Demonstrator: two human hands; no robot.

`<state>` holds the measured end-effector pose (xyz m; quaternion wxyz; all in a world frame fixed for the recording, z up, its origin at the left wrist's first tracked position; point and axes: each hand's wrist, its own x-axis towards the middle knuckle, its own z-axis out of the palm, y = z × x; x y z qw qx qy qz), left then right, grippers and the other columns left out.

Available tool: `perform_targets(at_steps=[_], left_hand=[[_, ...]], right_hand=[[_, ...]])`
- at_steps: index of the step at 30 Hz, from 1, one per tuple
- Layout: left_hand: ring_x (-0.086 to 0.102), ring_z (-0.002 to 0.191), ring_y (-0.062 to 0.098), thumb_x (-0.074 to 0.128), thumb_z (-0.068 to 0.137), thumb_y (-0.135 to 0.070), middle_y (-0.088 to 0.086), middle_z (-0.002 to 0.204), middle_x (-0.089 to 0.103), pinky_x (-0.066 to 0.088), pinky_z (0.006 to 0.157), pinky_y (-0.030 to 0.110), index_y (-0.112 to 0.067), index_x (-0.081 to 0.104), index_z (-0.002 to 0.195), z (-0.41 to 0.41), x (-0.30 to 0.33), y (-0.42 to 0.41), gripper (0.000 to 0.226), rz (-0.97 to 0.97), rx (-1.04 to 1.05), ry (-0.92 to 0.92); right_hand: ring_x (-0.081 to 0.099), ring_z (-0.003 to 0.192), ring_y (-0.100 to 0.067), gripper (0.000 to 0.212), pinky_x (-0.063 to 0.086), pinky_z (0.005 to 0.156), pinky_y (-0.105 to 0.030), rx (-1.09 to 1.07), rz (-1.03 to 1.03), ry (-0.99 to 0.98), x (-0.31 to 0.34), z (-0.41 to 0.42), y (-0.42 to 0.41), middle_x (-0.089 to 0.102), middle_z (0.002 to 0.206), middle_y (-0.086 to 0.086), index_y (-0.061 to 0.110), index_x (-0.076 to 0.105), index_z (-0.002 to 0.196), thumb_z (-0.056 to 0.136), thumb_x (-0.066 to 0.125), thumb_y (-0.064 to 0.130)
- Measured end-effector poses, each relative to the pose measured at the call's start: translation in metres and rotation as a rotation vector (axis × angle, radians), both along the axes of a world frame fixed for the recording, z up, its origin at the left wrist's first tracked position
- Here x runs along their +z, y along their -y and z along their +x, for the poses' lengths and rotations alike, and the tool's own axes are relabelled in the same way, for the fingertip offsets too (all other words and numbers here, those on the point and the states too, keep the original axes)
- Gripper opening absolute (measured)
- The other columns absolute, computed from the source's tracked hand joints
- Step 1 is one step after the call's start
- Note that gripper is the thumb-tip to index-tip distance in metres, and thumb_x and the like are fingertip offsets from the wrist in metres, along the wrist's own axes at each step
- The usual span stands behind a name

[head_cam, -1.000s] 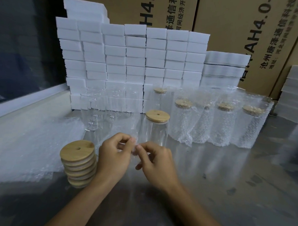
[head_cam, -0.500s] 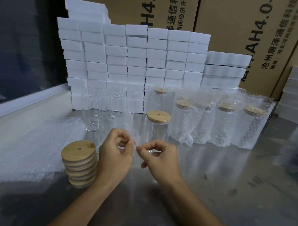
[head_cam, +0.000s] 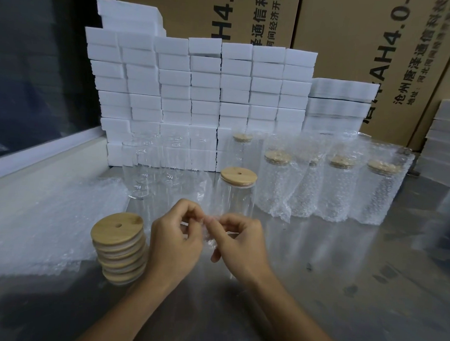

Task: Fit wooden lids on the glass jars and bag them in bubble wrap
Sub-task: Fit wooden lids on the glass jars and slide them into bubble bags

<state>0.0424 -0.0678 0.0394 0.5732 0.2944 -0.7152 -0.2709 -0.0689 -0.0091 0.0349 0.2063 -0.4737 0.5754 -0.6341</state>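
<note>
A clear glass jar point(head_cam: 235, 198) with a wooden lid point(head_cam: 239, 175) stands upright just behind my hands. My left hand point(head_cam: 175, 242) and my right hand point(head_cam: 239, 244) meet in front of it, and both pinch the top edge of a thin bubble wrap bag point(head_cam: 209, 233) between thumb and fingertips. A stack of wooden lids point(head_cam: 120, 248) sits left of my left hand. Several lidless glass jars point(head_cam: 152, 173) stand behind at the left. Several lidded jars in bubble wrap point(head_cam: 338, 189) line up at the right.
A pile of flat bubble wrap bags point(head_cam: 48, 225) lies at the left on the metal table point(head_cam: 342, 289). White foam blocks point(head_cam: 201, 93) are stacked behind the jars, with cardboard boxes point(head_cam: 351, 34) behind them and more foam at the far right point(head_cam: 447, 142).
My hands stayed in front of the lidded jar, and their fingertips came closer together on the bubble wrap bag. Nothing else moved.
</note>
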Motion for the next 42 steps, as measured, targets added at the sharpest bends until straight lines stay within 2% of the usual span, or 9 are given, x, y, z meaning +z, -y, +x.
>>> perform_targets(at_steps=[7, 12, 17, 22, 26, 30, 35, 40, 42], left_hand=[[0.065, 0.056, 0.009, 0.078, 0.077, -0.022, -0.007, 0.062, 0.065, 0.054, 0.054, 0.029, -0.021, 0.065, 0.070, 0.008, 0.012, -0.001, 0.015, 0.063, 0.114, -0.121], [0.063, 0.062, 0.007, 0.065, 0.076, 0.013, -0.012, 0.076, 0.062, 0.055, 0.059, 0.037, -0.016, 0.065, 0.070, 0.004, 0.005, 0.001, 0.029, -0.099, 0.145, 0.046], [0.070, 0.089, 0.018, 0.056, 0.074, 0.018, -0.003, 0.095, 0.073, 0.055, 0.080, 0.031, -0.010, 0.077, 0.081, 0.004, -0.002, 0.000, 0.036, -0.141, 0.168, 0.221], [0.061, 0.118, 0.020, 0.056, 0.083, 0.002, -0.005, 0.125, 0.067, 0.050, 0.099, 0.038, -0.018, 0.071, 0.117, 0.006, 0.000, -0.006, 0.042, -0.028, 0.153, 0.402], [0.057, 0.124, 0.016, 0.053, 0.082, -0.001, -0.006, 0.133, 0.062, 0.046, 0.104, 0.034, -0.022, 0.066, 0.126, 0.007, 0.001, -0.006, 0.050, 0.027, 0.123, 0.431], [0.068, 0.105, 0.020, 0.064, 0.084, -0.011, -0.006, 0.119, 0.070, 0.050, 0.095, 0.031, -0.023, 0.072, 0.115, 0.005, 0.003, -0.004, 0.035, 0.044, 0.161, 0.355], [0.068, 0.088, 0.030, 0.070, 0.075, -0.001, 0.001, 0.106, 0.073, 0.044, 0.071, 0.025, -0.022, 0.070, 0.116, 0.004, -0.002, 0.001, 0.046, -0.014, 0.168, 0.370], [0.067, 0.087, 0.028, 0.073, 0.076, -0.006, 0.000, 0.084, 0.066, 0.043, 0.066, 0.027, -0.024, 0.061, 0.093, -0.002, -0.008, 0.000, 0.028, 0.049, 0.149, 0.329], [0.065, 0.098, 0.014, 0.074, 0.078, -0.015, -0.001, 0.109, 0.065, 0.047, 0.076, 0.026, -0.023, 0.060, 0.105, -0.004, -0.012, 0.003, 0.032, 0.018, 0.123, 0.300]], right_hand=[[0.064, 0.045, -0.023, 0.020, 0.053, 0.047, -0.034, -0.156, -0.105, 0.020, 0.003, -0.003, -0.003, 0.072, 0.065, -0.004, 0.021, 0.068, 0.074, 0.091, 0.075, 0.029], [0.056, 0.077, -0.009, 0.021, 0.041, 0.068, -0.015, -0.499, -0.381, -0.165, 0.004, -0.005, -0.004, 0.057, 0.085, 0.015, 0.033, 0.053, 0.094, 0.086, 0.064, 0.050], [0.044, 0.129, 0.000, 0.076, 0.035, 0.102, -0.015, -0.403, -0.214, -0.172, -0.009, -0.024, -0.001, 0.043, 0.135, 0.024, 0.039, 0.033, 0.140, 0.076, 0.066, 0.066], [0.049, 0.128, -0.003, 0.101, 0.039, 0.080, 0.003, -0.142, 0.039, -0.100, -0.029, -0.040, 0.012, 0.049, 0.138, 0.013, 0.037, 0.018, 0.155, 0.078, 0.083, 0.045], [0.057, 0.109, -0.003, 0.079, 0.045, 0.075, -0.009, -0.204, 0.092, -0.098, -0.032, -0.044, 0.018, 0.057, 0.123, 0.011, 0.034, 0.044, 0.134, 0.070, 0.090, 0.041], [0.064, 0.096, 0.000, 0.065, 0.052, 0.075, -0.015, -0.208, -0.028, 0.071, -0.015, -0.035, 0.007, 0.063, 0.114, 0.008, 0.042, 0.052, 0.115, 0.061, 0.085, 0.054], [0.072, 0.081, -0.024, 0.056, 0.058, 0.073, -0.036, 0.129, -0.259, 0.456, 0.023, -0.005, -0.007, 0.074, 0.090, -0.009, 0.015, 0.064, 0.099, 0.062, 0.074, 0.057], [0.073, 0.089, -0.027, 0.053, 0.058, 0.086, -0.040, 0.426, -0.150, 0.687, 0.032, 0.028, -0.011, 0.075, 0.098, -0.018, 0.014, 0.080, 0.084, 0.072, 0.068, 0.064], [0.071, 0.095, -0.029, 0.063, 0.055, 0.095, -0.042, 0.420, -0.130, 0.786, 0.031, 0.032, -0.011, 0.073, 0.101, -0.018, 0.003, 0.076, 0.095, 0.075, 0.061, 0.061]])
